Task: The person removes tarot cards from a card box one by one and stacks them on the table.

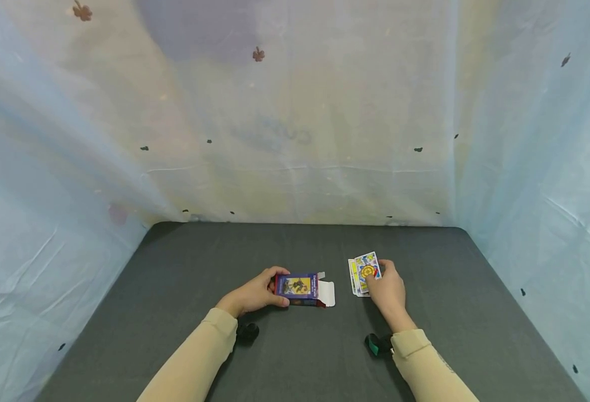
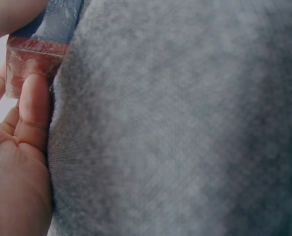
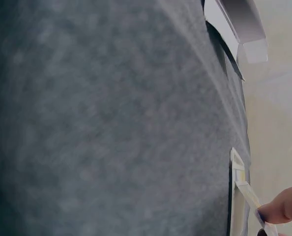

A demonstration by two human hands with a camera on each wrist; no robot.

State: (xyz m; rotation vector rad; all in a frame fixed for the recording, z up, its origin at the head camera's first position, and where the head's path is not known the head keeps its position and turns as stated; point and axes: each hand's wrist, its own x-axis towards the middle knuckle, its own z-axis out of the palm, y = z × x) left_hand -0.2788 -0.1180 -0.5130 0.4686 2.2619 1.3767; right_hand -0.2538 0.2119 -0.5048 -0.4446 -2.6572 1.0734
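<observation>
Nearest the head camera: two beige sleeves, the left sleeve (image 1: 186,363) running up from the lower edge and slanting inward, the right sleeve (image 1: 432,365) mirroring it from the other side. A dark wrist device (image 1: 248,333) sits at the inner side of the left cuff; a second wrist unit (image 1: 373,344), black with a green patch, at the right.

Left hand (image 1: 254,290): palm side turned inward, thumb on the near side and fingers on the far side, partly closed around one end of the card box (image 1: 297,286). Left wrist view shows a fingertip against the box's red end.

Right hand (image 1: 389,287): thumb over the face of the top card (image 1: 367,263), which it pinches at the edge. Right wrist view: this card is tilted up from the card pile (image 1: 353,278) beneath. Number of cards: cannot tell.

Box appearance: lying on the grey table (image 1: 305,357), dark blue-purple, yellow picture panel on the upper face, red at the gripped end. Opposite end is open, its white flap (image 1: 327,293) extended toward the cards. Surface glossy in the left wrist view.

Top card: white border, yellow round motif, blue and red details. Pile lies right of the box, apart from it.
</observation>
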